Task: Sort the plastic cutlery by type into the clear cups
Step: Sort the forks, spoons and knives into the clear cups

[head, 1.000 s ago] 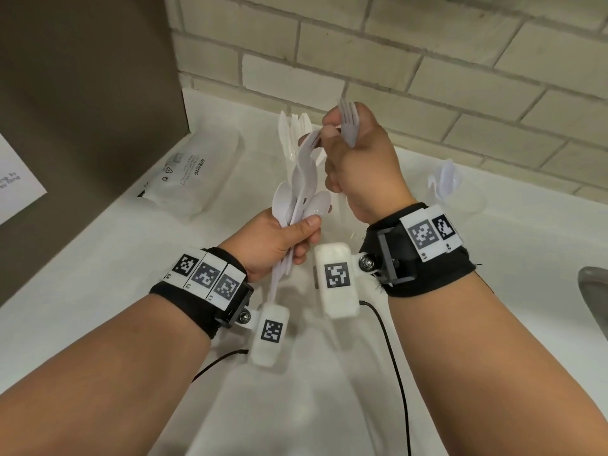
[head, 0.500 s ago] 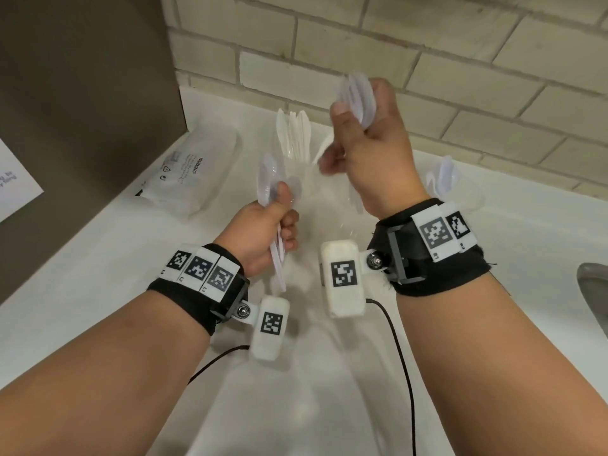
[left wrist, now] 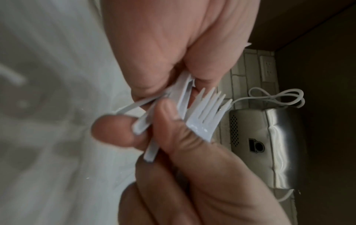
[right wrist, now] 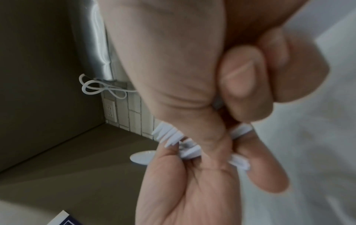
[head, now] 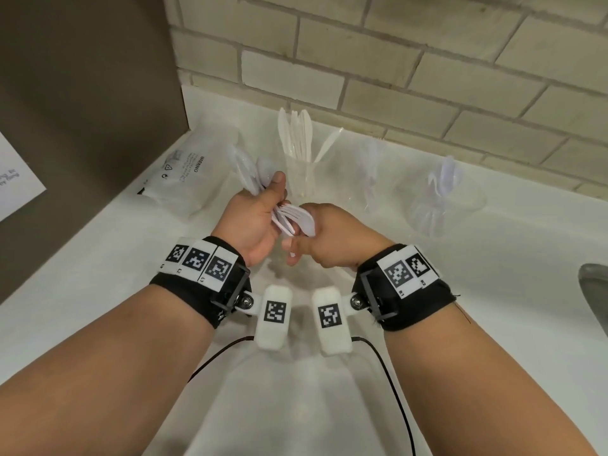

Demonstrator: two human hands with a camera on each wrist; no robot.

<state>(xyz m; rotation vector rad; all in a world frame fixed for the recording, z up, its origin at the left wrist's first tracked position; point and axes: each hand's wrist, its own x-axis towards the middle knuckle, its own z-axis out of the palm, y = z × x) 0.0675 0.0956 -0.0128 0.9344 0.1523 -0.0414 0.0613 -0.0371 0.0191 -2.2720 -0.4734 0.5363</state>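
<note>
You stand at a white counter [head: 98,291] under a brick wall [head: 427,60], with three clear cups along the back. The middle cup [head: 304,172] holds knives standing upright, the right cup [head: 441,205] holds a few pale pieces too blurred to name, and a third cup [head: 371,179] between them is hard to read. A flat plastic bag [head: 190,172] lies to the left.

Your left hand [head: 253,218] curls its fingers and thumb round a bunch of cutlery [head: 250,172], spoon bowls fanning out past the thumb. Your right hand [head: 332,238] pinches the forks [head: 296,218] at the near end of that bunch, its other fingers tucked in.

The pieces look slick and nested, so pulling the forks free could drag a spoon along or spill the bunch onto the counter if your left grip eases. The cups look light; a hard drop could tip one over. A spoon riding along unseen would land in the wrong cup.
</note>
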